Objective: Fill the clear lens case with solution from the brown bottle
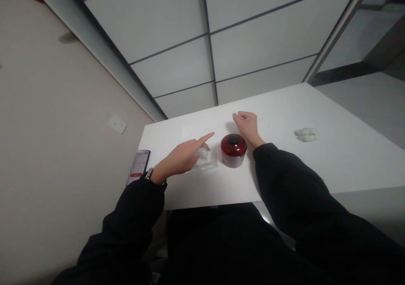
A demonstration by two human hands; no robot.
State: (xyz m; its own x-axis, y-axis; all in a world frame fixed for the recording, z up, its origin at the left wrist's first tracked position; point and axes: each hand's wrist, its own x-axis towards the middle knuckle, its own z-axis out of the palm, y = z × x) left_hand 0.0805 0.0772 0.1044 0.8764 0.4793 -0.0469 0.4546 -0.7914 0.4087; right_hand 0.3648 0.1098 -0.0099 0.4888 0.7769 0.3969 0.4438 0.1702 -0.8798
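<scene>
My left hand [180,158] lies over a clear plastic packet [205,159] on the white table [316,162], its index finger stretched out to the right and ending just short of the red pot. That dark red lidded pot [233,150] has a black knob and stands between my hands. My right hand [247,125] sits curled into a loose fist beyond the pot, holding nothing. Far to the right lies a crumpled white tissue or cloth [306,134]. A watch [148,173] shows at my left wrist.
A smartphone [139,165] with a lit screen lies at the table's left edge, against a beige wall with a white wall socket [117,124]. Grey panels with dark seams extend beyond the table's far edge. Black sleeves cover both my arms.
</scene>
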